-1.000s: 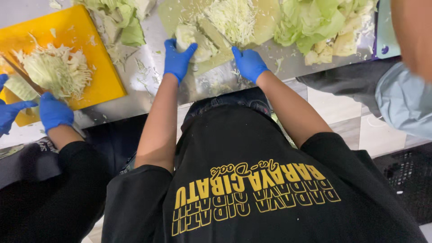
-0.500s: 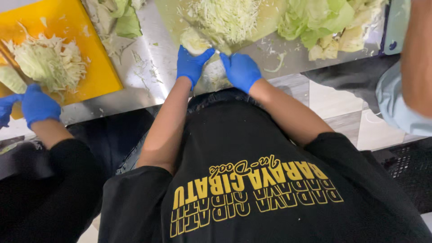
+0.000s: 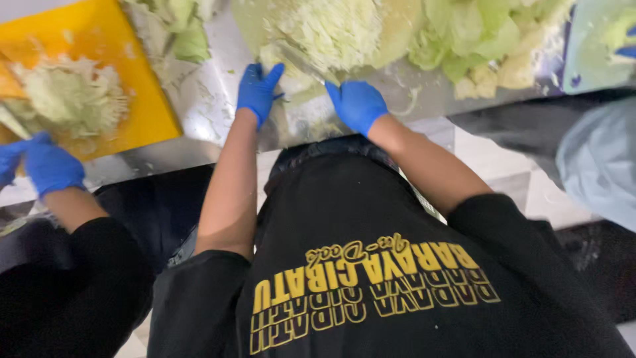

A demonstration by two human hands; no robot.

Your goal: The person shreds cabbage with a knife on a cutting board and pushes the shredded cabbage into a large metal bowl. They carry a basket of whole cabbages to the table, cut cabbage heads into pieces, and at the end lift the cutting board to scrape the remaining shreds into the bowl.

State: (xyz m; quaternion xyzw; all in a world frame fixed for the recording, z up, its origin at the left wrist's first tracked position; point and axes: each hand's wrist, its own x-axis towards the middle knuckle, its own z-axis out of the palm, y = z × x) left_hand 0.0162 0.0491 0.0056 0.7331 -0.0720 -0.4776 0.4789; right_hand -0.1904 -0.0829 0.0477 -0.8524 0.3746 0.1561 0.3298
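My left hand, in a blue glove, lies with fingers apart on the steel counter, its fingertips next to a pale cabbage piece. My right hand, also gloved in blue, is closed around the handle of a knife. The blade points up and left into a heap of shredded cabbage on a green cutting board. Both hands are near the counter's front edge, about a hand's width apart.
On the left a co-worker's blue-gloved hands work at a yellow cutting board piled with shredded cabbage. Loose cabbage leaves lie at the back right. A pale tray and a plastic bag are at the right.
My two hands drew together in front of the cabbage heap, then spread a little. My left hand came off the cabbage piece and onto the counter. The view shifted toward the counter.
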